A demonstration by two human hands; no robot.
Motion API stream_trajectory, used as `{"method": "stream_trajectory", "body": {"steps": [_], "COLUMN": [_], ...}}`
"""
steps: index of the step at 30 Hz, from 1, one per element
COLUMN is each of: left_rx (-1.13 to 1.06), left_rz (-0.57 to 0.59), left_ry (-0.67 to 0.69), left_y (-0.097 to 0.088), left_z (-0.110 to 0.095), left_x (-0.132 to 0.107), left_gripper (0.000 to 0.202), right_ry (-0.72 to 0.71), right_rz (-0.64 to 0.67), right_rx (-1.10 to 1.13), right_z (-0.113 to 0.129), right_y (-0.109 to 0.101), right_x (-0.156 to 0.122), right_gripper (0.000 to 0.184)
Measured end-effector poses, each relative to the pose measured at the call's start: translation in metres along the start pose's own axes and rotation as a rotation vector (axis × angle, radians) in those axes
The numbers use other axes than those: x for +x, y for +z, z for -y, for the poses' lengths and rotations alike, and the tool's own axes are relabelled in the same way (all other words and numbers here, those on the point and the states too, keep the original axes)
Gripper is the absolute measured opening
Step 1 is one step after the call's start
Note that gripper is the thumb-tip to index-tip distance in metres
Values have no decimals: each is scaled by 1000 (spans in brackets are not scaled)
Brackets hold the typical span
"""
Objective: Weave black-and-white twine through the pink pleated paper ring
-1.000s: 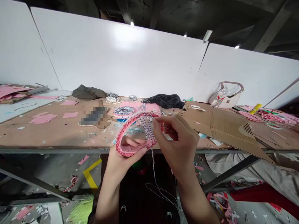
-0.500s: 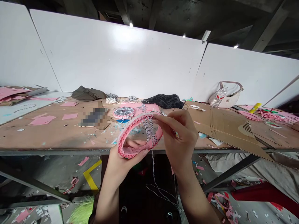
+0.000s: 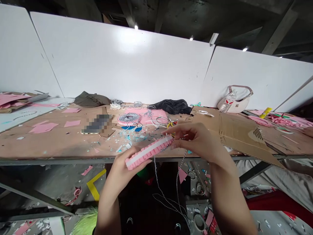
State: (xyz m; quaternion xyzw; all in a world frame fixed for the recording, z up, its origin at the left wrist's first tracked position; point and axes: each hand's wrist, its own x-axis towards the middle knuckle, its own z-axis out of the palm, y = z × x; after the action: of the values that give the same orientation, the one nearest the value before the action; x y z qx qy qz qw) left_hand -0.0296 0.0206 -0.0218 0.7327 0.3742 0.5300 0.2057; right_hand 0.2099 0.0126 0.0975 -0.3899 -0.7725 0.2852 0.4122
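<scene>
I hold a pink notched ring (image 3: 149,152) edge-on in front of the table's front edge. My left hand (image 3: 127,166) grips its lower left end, fingers wrapped under it. At the ring's upper right end, my right hand (image 3: 195,138) pinches the rim together with a black-and-white twine (image 3: 168,192). The twine hangs from the ring in loose loops down toward my lap. A finished pink disc wound with the same twine (image 3: 129,118) lies on the table behind.
The brown table (image 3: 61,140) carries pink paper scraps, a blurred flat object (image 3: 97,124), a dark cloth (image 3: 172,106), twine bundles, scissors and a folded cardboard sheet (image 3: 244,133). A water bottle and a white bag (image 3: 234,99) stand at the back right. White panels wall the rear.
The ring has tipped from facing me, showing its woven strands, to edge-on and lower. My right hand moved right along the rim, and the twine now hangs from beneath it.
</scene>
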Motion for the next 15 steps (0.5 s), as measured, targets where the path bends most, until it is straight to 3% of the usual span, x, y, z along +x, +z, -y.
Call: {"method": "stream_trajectory", "body": {"steps": [4,11,15], "left_rx": [-19,-17,-14], "left_rz": [92,-45,-51], "left_ry": [45,-105,-156], "left_y": [-3,8,14], "left_z": [3,-9,-12], "left_x": [1,3,3], "left_gripper": [19,17,21], "right_ry": [-7,-28,-33], "right_rz": [187,32,-19], "right_rx": [51,290,326], "right_z": [-4,-24,-35], "right_y": [-7,9,13], "right_x": [-2,-2,2], "right_gripper": [19,18,17]}}
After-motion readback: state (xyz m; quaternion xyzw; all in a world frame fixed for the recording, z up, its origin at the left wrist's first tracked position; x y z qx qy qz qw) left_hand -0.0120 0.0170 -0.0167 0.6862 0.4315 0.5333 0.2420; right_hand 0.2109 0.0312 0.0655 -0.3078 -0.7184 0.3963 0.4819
